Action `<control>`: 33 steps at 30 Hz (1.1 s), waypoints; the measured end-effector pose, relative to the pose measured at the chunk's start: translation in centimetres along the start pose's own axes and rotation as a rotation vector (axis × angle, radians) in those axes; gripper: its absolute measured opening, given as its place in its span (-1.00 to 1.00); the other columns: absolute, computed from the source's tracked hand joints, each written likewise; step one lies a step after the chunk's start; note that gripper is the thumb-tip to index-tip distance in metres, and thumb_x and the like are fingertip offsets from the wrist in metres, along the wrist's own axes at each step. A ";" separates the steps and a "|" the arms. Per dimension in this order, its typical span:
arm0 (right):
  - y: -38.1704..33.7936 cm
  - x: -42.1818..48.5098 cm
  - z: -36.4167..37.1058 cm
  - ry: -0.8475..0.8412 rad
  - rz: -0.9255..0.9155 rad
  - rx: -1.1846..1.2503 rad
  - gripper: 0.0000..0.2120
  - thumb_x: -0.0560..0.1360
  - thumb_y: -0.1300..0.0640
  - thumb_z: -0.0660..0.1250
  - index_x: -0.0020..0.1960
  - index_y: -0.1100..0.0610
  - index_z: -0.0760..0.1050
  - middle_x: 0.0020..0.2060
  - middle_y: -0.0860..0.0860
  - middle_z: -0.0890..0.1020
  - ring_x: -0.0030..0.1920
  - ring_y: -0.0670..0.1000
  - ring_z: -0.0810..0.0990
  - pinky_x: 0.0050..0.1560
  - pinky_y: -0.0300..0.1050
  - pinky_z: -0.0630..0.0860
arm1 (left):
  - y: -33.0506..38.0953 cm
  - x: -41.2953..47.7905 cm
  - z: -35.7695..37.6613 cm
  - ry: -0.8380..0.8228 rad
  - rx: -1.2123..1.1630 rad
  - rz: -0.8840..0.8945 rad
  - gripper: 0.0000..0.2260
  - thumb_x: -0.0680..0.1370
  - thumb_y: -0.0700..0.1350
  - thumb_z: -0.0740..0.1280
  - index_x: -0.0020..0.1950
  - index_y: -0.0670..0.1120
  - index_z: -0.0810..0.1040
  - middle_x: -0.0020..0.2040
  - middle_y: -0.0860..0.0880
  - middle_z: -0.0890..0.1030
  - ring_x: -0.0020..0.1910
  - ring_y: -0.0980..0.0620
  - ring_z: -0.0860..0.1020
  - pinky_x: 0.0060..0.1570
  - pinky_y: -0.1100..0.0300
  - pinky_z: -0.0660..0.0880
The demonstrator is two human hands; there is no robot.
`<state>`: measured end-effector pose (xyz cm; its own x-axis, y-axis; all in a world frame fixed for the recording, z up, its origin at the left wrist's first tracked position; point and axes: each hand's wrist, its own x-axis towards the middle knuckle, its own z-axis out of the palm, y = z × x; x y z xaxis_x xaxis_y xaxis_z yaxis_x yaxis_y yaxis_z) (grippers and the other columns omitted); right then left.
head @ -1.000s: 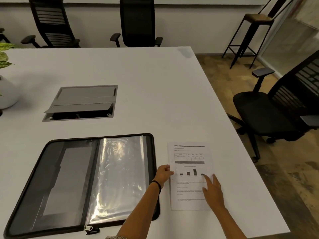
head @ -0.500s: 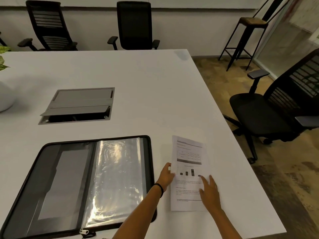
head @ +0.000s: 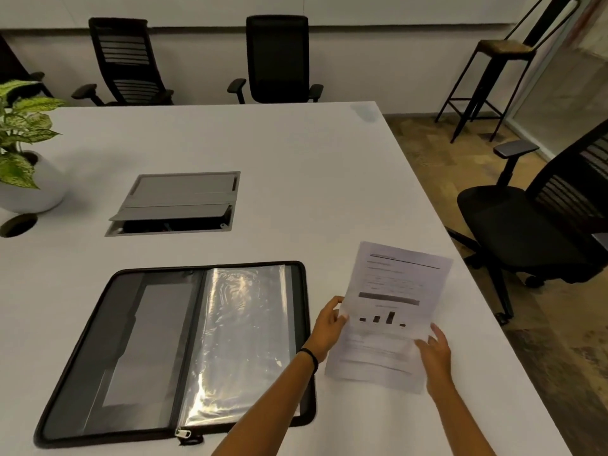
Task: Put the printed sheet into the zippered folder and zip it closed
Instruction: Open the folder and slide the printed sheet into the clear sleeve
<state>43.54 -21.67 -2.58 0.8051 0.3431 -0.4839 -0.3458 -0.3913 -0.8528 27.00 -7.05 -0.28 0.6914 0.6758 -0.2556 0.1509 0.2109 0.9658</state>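
Observation:
The printed sheet [head: 391, 311], white with text and a small bar chart, is lifted off the white table [head: 296, 166] and tilted, right of the folder. My left hand [head: 329, 327] pinches its left edge. My right hand [head: 436, 352] grips its lower right edge. The black zippered folder [head: 138, 350] lies open flat at the lower left, with a grey pocket on its left half and shiny clear plastic sleeves [head: 243, 340] on its right half. Its zipper pull [head: 183, 433] rests at the front edge by the spine.
A grey cable hatch [head: 177, 202] is set in the table behind the folder, lid half raised. A potted plant [head: 23, 159] stands at the far left. Black office chairs [head: 278, 57] line the far side, another chair [head: 533, 225] is at the right, and a tall stool [head: 503, 51] stands beyond.
The sheet lay flat on the table under my hands a second ago. Both hands have since taken hold of it and raised it, its top tilting right.

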 end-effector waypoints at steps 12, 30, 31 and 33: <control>-3.3 -1.1 1.4 -0.032 -0.373 0.205 -0.70 0.46 0.47 0.24 -0.19 0.09 0.53 -0.25 -0.03 0.67 -0.07 -0.01 0.63 0.03 -0.13 0.54 | 2.0 0.1 -1.6 0.051 0.090 0.244 -0.86 0.63 -0.21 0.14 0.07 -0.03 0.45 0.02 0.11 0.52 0.07 0.15 0.52 0.15 0.31 0.44; -2.9 -5.7 2.6 0.053 -0.435 -0.067 -0.74 0.54 0.23 0.25 0.20 0.28 0.46 -0.02 0.10 0.57 -0.05 0.11 0.55 0.03 -0.03 0.48 | 3.1 -0.6 -1.1 0.076 0.227 0.224 -0.77 0.65 0.05 0.05 0.22 0.14 0.44 0.11 0.03 0.60 0.09 0.09 0.59 0.14 0.09 0.56; -2.8 -6.0 2.9 0.088 -0.426 -0.038 -0.73 0.53 0.24 0.26 0.21 0.30 0.45 0.01 0.11 0.57 -0.03 0.10 0.54 0.07 -0.02 0.46 | 3.3 -0.8 -1.1 0.084 0.226 0.233 -0.78 0.65 0.05 0.05 0.20 0.15 0.44 0.11 0.02 0.60 0.09 0.07 0.58 0.14 0.07 0.57; -2.5 -6.4 3.6 0.141 -0.395 0.012 -0.71 0.52 0.25 0.27 0.22 0.32 0.44 0.05 0.16 0.57 0.02 0.12 0.53 0.14 0.00 0.42 | 3.4 -0.9 -1.1 0.089 0.228 0.236 -0.78 0.65 0.05 0.04 0.15 0.12 0.45 0.09 -0.05 0.59 0.08 -0.01 0.57 0.11 -0.05 0.56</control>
<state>37.47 -19.82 1.95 0.9346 0.3444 -0.0888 -0.0027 -0.2427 -0.9701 26.12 -6.21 3.15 0.6632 0.7483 -0.0167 0.1553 -0.1157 0.9811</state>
